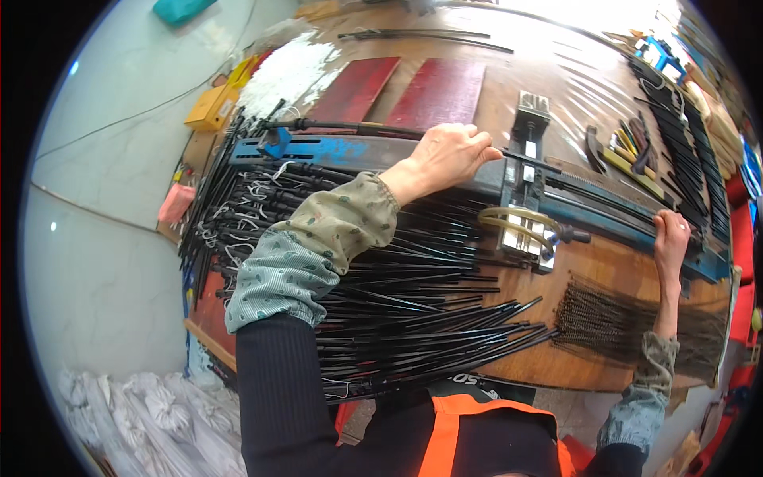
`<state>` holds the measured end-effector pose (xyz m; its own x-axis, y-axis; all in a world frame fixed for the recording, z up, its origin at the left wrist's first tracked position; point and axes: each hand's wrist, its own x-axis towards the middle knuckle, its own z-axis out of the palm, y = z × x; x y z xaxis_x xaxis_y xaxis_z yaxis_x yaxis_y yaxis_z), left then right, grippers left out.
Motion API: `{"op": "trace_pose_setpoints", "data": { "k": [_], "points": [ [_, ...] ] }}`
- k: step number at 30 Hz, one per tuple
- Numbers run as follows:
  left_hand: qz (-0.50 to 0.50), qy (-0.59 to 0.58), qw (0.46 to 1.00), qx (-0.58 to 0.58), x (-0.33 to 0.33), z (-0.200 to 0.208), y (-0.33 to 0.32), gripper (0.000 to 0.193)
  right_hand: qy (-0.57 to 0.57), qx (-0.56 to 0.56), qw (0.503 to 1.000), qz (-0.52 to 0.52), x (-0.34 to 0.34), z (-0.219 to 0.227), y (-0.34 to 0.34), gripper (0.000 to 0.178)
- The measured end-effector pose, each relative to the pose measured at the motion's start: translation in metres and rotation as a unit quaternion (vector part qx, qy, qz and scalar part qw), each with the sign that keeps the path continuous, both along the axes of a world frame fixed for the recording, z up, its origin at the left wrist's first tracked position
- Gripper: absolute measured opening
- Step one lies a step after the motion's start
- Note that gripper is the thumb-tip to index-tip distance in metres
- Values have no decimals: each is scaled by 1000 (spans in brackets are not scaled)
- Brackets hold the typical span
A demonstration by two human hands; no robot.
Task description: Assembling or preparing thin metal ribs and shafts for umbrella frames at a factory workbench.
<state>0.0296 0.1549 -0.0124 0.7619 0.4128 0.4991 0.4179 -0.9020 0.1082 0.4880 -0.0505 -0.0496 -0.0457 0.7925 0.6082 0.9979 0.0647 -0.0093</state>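
The rod [536, 162] reaches the clamp [524, 187] on the blue rail [334, 149], toward the far side of the surface [513, 362]. The left hand [451, 163] grasps the rod just left of the clamp. The right hand [674, 234] is curled at the rail's right end; whether it grips anything cannot be determined. Step in hand, as judged: setting the rod at the clamp. The next move appears to call for steady alignment. Black rods [397, 306] lie near left; springlike wires [616, 318], near right.

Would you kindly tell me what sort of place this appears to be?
Probably a small assembly workshop: the wooden worktable bears a blue metal fixture, a large pile of slim black rods and a bundle of thin, dark wiry pieces.
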Motion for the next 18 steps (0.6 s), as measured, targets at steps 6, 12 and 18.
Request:
{"op": "trace_pose_setpoints", "data": {
  "k": [6,12,18],
  "points": [
    [7,0,997,-83,-3,-2,-4,19,31,12,999,-25,-2,-14,2,13],
    [-1,-75,981,-177,1,-8,-12,19,39,20,998,-34,5,-27,-2,13],
    [-11,-8,992,-129,4,-12,0,20,-36,-40,998,-31,-57,4,-10,37]
  ]
}}
